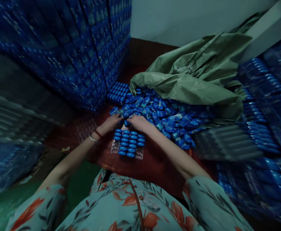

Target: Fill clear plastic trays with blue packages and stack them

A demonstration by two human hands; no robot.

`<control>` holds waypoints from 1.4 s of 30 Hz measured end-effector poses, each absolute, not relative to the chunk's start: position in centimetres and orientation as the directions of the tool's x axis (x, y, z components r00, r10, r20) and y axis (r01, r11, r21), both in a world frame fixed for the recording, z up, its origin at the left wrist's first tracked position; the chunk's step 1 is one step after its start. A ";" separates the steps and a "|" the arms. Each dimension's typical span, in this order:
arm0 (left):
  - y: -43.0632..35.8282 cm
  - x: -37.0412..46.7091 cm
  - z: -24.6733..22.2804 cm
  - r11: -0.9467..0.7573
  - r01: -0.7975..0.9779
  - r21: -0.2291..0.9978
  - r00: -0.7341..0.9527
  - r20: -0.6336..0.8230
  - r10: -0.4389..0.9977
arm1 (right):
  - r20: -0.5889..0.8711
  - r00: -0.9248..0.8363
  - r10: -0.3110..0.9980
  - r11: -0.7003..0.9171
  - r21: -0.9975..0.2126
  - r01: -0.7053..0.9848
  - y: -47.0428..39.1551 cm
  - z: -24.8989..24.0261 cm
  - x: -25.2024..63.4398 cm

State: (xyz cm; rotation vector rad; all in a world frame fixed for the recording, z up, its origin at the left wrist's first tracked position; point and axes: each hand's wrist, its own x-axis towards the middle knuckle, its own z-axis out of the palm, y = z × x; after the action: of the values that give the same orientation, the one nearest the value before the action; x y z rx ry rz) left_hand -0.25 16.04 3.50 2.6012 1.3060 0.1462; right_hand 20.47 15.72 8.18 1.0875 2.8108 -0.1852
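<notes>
My left hand (113, 122) and my right hand (140, 123) are close together at the near edge of a heap of loose blue packs (154, 110). The fingers of both are curled in around small, glossy blue packs. One blue pack (127, 123) shows between the hands, at my right fingertips; what my left fingers grip is partly hidden. Just below the hands lies a clear plastic tray (139, 154) with pockets. Upright blue packs (127, 144) fill its middle columns, and bare pockets show at its near left and near right corners.
A full block of blue packs (118, 91) stands behind the heap. Tall wrapped stacks (82, 48) rise on the left, and more stacks (262, 106) on the right. A green sack (190, 80) drapes over the heap. Nested clear trays (227, 141) lie at right.
</notes>
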 end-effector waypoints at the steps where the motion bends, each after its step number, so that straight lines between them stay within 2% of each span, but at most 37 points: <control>1: 16.6 0.0 3.3 -0.575 0.789 0.218 0.597 -0.046 0.801 | -0.186 -0.746 0.640 0.749 -0.066 0.659 16.5 7.7 19.4; 5: 17.7 0.0 3.0 -0.553 0.803 0.224 0.586 -0.123 0.801 | -0.209 -0.763 0.612 0.766 -0.086 0.637 17.8 6.4 17.1; 8: 17.0 -1.2 3.6 -0.475 0.799 0.370 0.514 -0.008 0.858 | -0.160 -0.743 0.650 0.732 -0.127 0.669 17.3 7.3 18.4; 10: 15.2 -2.5 4.2 -0.411 0.753 0.514 0.390 0.153 0.908 | 0.013 -0.680 0.733 0.651 -0.306 0.695 16.0 8.6 20.8; 12: 12.0 -4.0 4.8 -0.358 0.704 0.613 0.222 0.288 0.931 | 0.229 -0.506 0.831 0.532 -0.591 0.606 13.3 9.7 24.0; 13: 10.0 -4.8 5.0 -0.323 0.708 0.628 0.137 0.326 0.935 | 0.270 -0.403 0.874 0.469 -0.684 0.559 11.5 10.1 25.5; 16: 3.7 -6.1 5.1 -0.149 0.749 0.646 -0.087 0.319 0.944 | 0.217 -0.244 0.945 0.307 -0.842 0.444 5.5 9.7 28.5; 18: 0.4 -5.9 4.9 -0.098 0.750 0.654 -0.136 0.297 0.945 | 0.159 -0.208 0.965 0.234 -0.877 0.419 2.0 8.3 28.7; 20: -1.5 -5.0 4.6 -0.136 0.740 0.659 -0.077 0.284 0.956 | 0.195 -0.162 0.967 0.250 -0.845 0.473 -0.3 6.3 27.9; 23: -1.7 -3.2 4.0 -0.281 0.719 0.636 0.075 0.331 0.941 | 0.325 -0.153 0.933 0.350 -0.726 0.592 -1.4 3.2 26.4; 26: -0.5 -2.5 3.4 -0.419 0.728 0.543 0.241 0.370 0.897 | 0.378 -0.307 0.873 0.479 -0.555 0.680 -1.0 1.8 25.8; 28: 0.2 -2.7 3.1 -0.497 0.729 0.470 0.356 0.358 0.863 | 0.337 -0.417 0.844 0.533 -0.439 0.723 -0.7 2.1 26.1; 30: 0.8 -3.0 3.1 -0.553 0.727 0.407 0.444 0.334 0.831 | 0.233 -0.494 0.838 0.546 -0.349 0.761 -0.2 3.4 26.3; 35: 2.1 -2.2 4.7 -0.648 0.712 0.271 0.630 0.161 0.760 | -0.076 -0.586 0.807 0.565 -0.187 0.803 1.6 7.2 25.2; 37: 2.4 -1.4 5.2 -0.669 0.706 0.232 0.667 0.097 0.739 | -0.145 -0.581 0.801 0.565 -0.140 0.813 2.0 7.9 24.3; 39: 2.4 -0.9 5.3 -0.648 0.734 0.205 0.648 0.075 0.758 | -0.131 -0.549 0.826 0.543 -0.081 0.836 1.9 7.9 23.6; 42: 2.2 -0.9 4.9 -0.560 0.790 0.249 0.547 0.124 0.828 | 0.012 -0.491 0.871 0.491 -0.040 0.870 0.7 7.1 23.3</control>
State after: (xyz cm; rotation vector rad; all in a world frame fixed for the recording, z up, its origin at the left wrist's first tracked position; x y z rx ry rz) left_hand -0.92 2.16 4.89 2.6159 1.3794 0.3403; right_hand 23.32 0.74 7.05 1.5999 2.7385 -0.0448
